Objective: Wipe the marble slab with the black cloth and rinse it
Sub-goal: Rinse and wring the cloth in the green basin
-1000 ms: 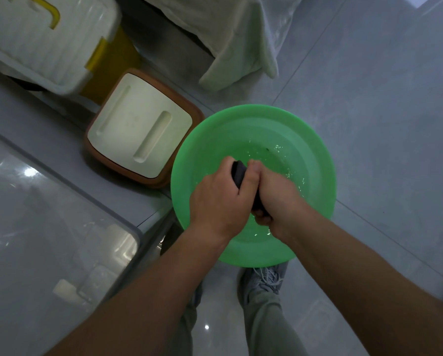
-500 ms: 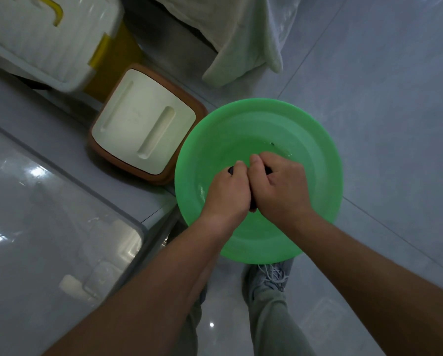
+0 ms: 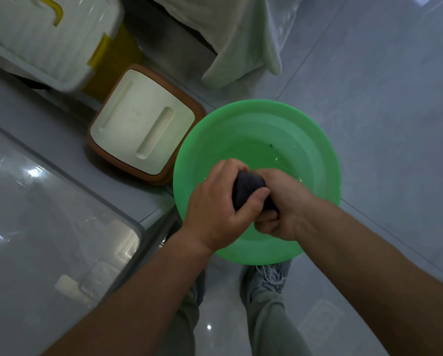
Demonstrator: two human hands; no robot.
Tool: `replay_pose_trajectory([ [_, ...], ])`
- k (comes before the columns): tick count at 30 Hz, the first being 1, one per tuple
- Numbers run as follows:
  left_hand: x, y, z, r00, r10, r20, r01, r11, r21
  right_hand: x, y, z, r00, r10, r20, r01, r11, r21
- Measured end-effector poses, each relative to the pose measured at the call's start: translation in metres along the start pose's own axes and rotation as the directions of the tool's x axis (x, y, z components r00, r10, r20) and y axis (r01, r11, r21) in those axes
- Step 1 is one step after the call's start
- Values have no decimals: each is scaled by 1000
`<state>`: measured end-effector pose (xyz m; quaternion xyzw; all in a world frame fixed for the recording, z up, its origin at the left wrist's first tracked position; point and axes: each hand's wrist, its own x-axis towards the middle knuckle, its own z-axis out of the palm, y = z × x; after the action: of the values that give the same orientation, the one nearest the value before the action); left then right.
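A black cloth (image 3: 247,187), bunched into a wad, is held over a green basin (image 3: 315,140) with shallow water in its bottom. My left hand (image 3: 215,209) grips the cloth from the left, thumb across its near side. Gripping it from the right is my right hand (image 3: 284,209), fingers curled under the wad. Most of the cloth is hidden inside the two fists. The glossy grey marble slab (image 3: 48,214) fills the left side of the view.
A cream lid on a brown box (image 3: 140,124) sits on the floor left of the basin. Behind it stands a white ribbed container with yellow trim (image 3: 51,34). Pale cloth (image 3: 241,39) hangs at the top. My shoe (image 3: 269,278) stands just below the basin on grey tiles.
Both hands stayed over the basin and turned against each other around the cloth. More of the dark wad now shows between them than half a second ago.
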<state>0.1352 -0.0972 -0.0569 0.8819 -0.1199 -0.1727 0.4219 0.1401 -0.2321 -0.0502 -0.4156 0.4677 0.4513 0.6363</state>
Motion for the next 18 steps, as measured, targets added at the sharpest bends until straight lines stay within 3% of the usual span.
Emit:
replay_pose_trajectory([
  [3, 3, 6, 5, 994, -93, -57, 93, 996, -6, -1, 6, 5, 1000, 5, -6, -5, 1000, 24],
  [7, 9, 19, 15, 933, -346, -98, 324, 928, -185, 0, 8, 16, 953, -208, -221, 214, 977, 3],
  [9, 15, 24, 18, 906, -411, -98, 376, 890, -258, 3, 9, 18, 867, -378, -324, 367, 925, -97],
  [12, 19, 26, 19, 884, -458, -96, 406, 852, -330, 10, 13, 17, 681, -608, -408, 561, 791, -244],
  [15, 15, 25, 21, 858, -506, -91, 433, 806, -404, 11, 17, 15, 537, -768, -350, 613, 640, -463],
  [18, 14, 26, 24, 821, -565, -89, 473, 758, -449, 9, 18, 11, 458, -853, -249, 597, 503, -625],
])
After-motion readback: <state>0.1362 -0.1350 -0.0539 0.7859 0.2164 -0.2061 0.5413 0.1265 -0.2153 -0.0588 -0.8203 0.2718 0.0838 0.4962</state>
